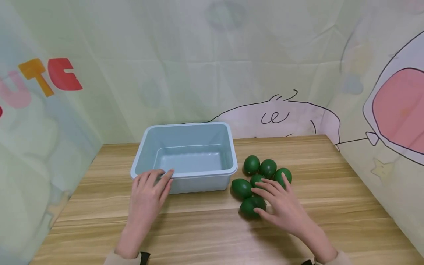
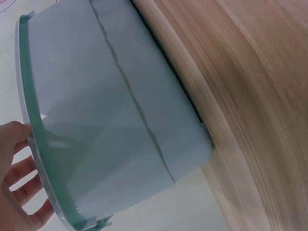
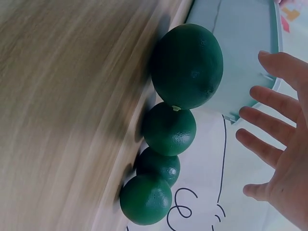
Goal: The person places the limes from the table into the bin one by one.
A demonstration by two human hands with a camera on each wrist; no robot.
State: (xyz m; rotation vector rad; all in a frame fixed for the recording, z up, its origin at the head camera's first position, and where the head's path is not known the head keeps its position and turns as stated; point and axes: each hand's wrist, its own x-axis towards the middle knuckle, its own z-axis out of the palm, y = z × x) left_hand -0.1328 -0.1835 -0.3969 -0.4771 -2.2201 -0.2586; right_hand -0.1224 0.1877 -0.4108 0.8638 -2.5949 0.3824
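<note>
A light blue plastic bin [image 1: 198, 184] stands on the wooden table, its inside bare. My left hand [image 1: 147, 189] rests on the bin's near rim at the left corner; in the left wrist view the thumb [image 2: 14, 134] touches the rim and the other fingertips are partly hidden behind it. Several dark green limes [image 1: 241, 188] lie clustered to the right of the bin. Over the nearest ones hovers my right hand [image 1: 281, 206], fingers spread, holding nothing. In the right wrist view it is apart from the large near lime [image 3: 187, 66].
The wooden table [image 1: 198, 235] reaches back to a pale printed cloth [image 1: 165, 73] that hangs behind it and at both sides. Table surface extends in front of the bin and to the right of the limes.
</note>
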